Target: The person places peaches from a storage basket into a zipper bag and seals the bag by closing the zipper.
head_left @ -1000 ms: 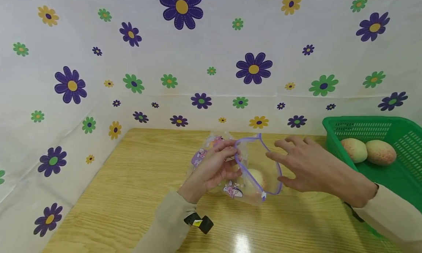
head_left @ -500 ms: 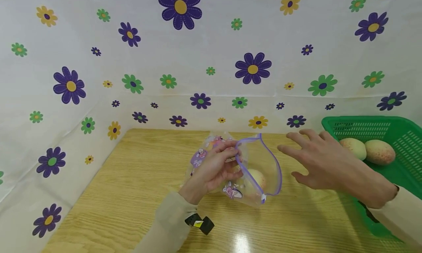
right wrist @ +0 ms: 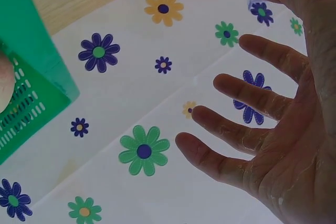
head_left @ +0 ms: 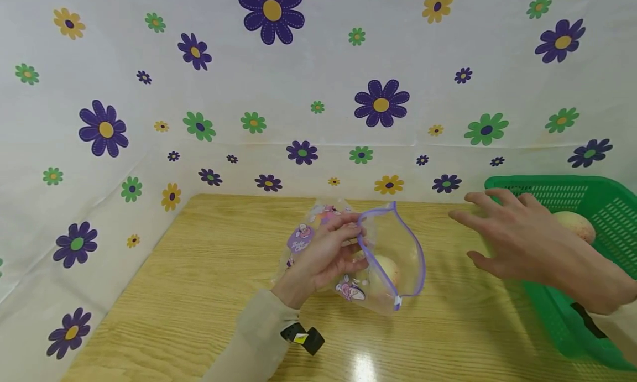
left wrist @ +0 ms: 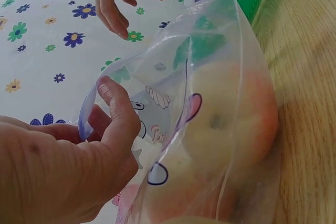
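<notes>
A clear zip bag point(head_left: 348, 288) with purple edging and cartoon prints lies on the table, its mouth spread toward the right. My left hand point(head_left: 323, 255) pinches the near rim of that mouth between thumb and fingers. Inside the bag sit round, pale yellow peaches with a red blush; one peach point(left wrist: 210, 124) shows through the plastic in the left wrist view. My right hand point(head_left: 522, 238) hangs in the air by the left side of the green basket point(head_left: 552, 321), fingers spread and holding nothing. Beyond it, a peach point(head_left: 576, 226) in the basket is partly covered by the hand.
The green plastic basket with slotted walls stands at the right of the wooden table point(head_left: 189, 293). A white flowered cloth point(head_left: 328, 83) hangs behind the table and along its left side. A black strap device point(head_left: 303, 338) is worn at the left wrist.
My right hand has left the bag's mouth and moved right to the basket, where it now hides one of the two peaches. The left hand keeps its grip on the bag.
</notes>
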The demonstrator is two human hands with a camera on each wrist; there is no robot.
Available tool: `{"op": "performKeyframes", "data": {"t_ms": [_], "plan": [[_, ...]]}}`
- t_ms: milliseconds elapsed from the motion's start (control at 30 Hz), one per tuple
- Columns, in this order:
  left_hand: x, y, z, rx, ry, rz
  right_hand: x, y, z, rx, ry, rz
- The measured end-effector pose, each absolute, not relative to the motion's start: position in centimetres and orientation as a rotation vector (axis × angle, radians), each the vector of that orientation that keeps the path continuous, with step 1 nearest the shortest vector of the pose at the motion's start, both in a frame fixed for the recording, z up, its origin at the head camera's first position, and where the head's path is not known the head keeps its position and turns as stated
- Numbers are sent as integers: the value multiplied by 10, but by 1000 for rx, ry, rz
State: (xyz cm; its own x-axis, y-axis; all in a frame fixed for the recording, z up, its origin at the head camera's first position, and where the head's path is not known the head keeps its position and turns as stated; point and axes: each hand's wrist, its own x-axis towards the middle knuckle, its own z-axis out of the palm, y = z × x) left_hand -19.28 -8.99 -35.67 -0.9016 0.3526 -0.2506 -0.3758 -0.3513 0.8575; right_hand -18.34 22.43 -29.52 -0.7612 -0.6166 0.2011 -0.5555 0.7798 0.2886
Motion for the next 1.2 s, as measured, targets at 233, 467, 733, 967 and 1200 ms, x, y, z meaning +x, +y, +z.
{"op": "performKeyframes", "data": {"t_ms": [233, 467, 733, 967, 1200], "plan": [[-193, -90, -357, -26, 1443, 2275, -186, 237, -296, 840, -2700, -321], [-194, -90, -357, -24, 1454, 2267, -191, 251, -296, 779, -2688, -348], [-193, -90, -356, -35, 1460, 2263, -194, 266, -298, 725, -2737, -371], [-193, -90, -357, -42, 1471, 2262, -196, 276, -297, 695, -2745, -336], [-193, -90, -357, -44, 1474, 2259, -195, 286, -296, 678, -2695, -332]]}}
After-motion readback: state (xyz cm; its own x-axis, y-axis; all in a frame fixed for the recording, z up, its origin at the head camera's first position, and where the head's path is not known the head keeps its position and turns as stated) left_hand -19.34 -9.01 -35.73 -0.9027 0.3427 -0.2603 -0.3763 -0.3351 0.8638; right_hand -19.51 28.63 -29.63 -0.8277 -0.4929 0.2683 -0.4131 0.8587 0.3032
